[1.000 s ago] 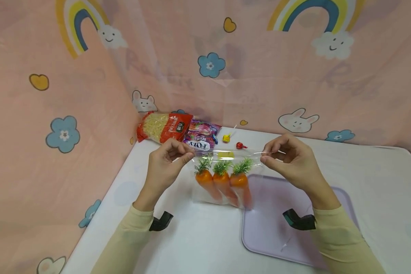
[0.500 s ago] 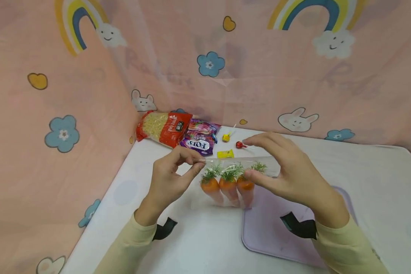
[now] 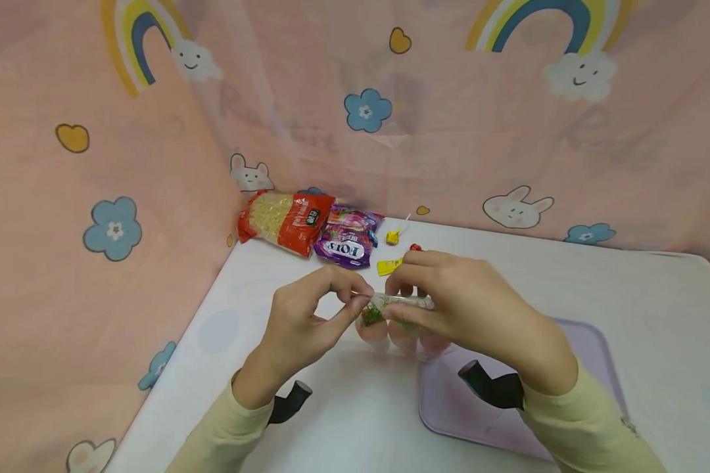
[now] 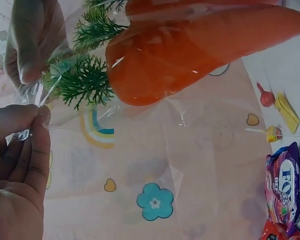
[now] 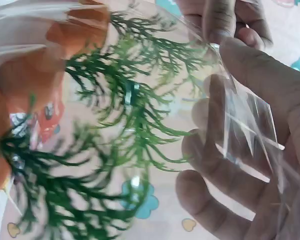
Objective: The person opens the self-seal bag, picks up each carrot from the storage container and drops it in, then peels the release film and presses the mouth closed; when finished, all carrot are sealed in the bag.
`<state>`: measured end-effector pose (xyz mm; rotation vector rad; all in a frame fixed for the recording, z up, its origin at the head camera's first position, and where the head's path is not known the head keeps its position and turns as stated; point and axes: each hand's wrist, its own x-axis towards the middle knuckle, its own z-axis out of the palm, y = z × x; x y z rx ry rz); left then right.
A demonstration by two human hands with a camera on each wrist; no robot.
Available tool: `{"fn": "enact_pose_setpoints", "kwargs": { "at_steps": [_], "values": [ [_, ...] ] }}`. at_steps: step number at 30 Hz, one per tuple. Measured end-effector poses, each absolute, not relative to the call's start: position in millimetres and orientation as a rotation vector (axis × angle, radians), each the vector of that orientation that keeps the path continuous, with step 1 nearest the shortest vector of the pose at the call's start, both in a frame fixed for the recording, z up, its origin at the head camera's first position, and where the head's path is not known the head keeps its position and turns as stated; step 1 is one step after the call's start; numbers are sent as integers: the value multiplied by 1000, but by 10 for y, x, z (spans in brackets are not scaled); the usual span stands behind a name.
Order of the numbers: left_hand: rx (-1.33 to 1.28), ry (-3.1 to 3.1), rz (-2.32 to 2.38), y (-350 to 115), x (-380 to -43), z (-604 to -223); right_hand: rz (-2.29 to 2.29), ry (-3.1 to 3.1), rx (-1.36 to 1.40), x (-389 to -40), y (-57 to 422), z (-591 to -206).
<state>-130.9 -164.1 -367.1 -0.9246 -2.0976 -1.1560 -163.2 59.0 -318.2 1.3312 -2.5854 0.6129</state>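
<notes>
A clear plastic bag (image 3: 411, 301) with three orange carrots (image 3: 371, 334) inside hangs upright between my hands over the table. The left hand (image 3: 307, 315) pinches a top corner of the bag between thumb and forefinger. My right hand (image 3: 479, 315) is on the bag's upper edge beside it, thumb on the near side and curled fingers on the far side, as the right wrist view shows. Leafy green tops (image 5: 135, 110) stick up inside the bag toward its mouth. Much of the bag's right part is hidden behind the right hand in the head view.
A lilac tray (image 3: 461, 414) lies on the white table under the right forearm. At the back left are a red pasta bag (image 3: 290, 220) and a purple candy bag (image 3: 346, 240). Near them lie a yellow lollipop (image 3: 393, 237), a red lollipop (image 3: 415, 247) and a yellow packet (image 3: 388, 267).
The right hand let go of the bag's right corner, spread its fingers and moved left along the top edge to the left hand. The left hand kept its pinch and shifted right and lower.
</notes>
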Motion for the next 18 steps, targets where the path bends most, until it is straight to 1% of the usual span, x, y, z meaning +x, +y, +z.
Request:
{"fn": "enact_pose_setpoints", "kwargs": {
  "at_steps": [5,9,14,18],
  "values": [
    [-866,-2141,-1378,-1648,-1266,-3594,628,-2495,1336,-1644,534,-3264],
    [-757,-2238,-1601,-1635,-1239,-3530,638,-2440,1345,-1658,492,-3315],
    [-625,-2385,-1539,-1645,-1299,-3685,645,-2474,1357,-1677,488,-3327],
    [-502,-2379,-1546,-1728,-1374,-3812,584,-2650,1309,-1729,634,-3286]
  ]
}}
